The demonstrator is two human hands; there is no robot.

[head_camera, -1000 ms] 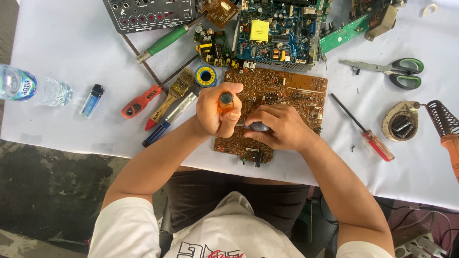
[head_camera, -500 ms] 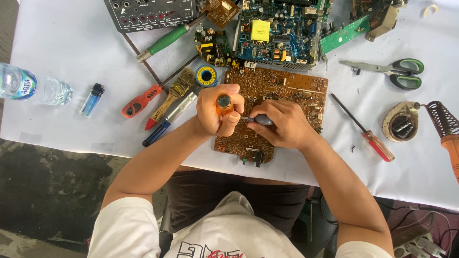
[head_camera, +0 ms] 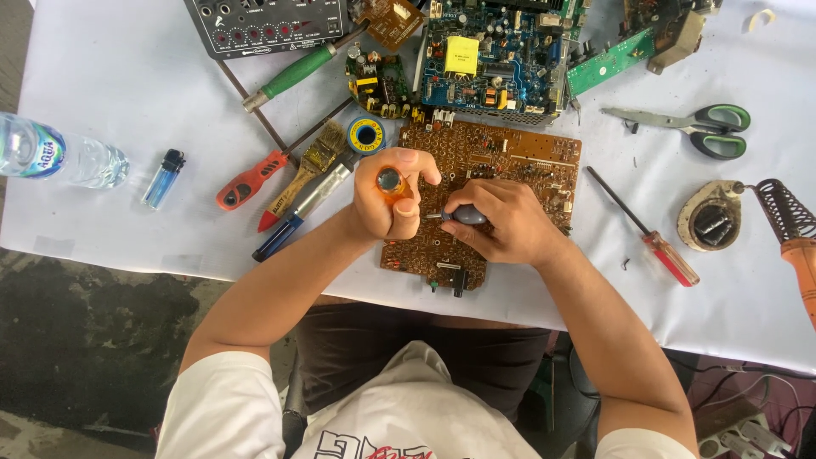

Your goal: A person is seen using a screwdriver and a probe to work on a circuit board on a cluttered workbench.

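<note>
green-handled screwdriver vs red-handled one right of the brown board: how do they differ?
The green-handled screwdriver lies above and left of the brown board, handle toward the top right; the red-handled screwdriver lies to its right, handle toward the bottom right. The green one's handle looks thicker; the red one's is slim and partly clear. Both lie untouched on the white tablecloth, away from both hands.
</note>
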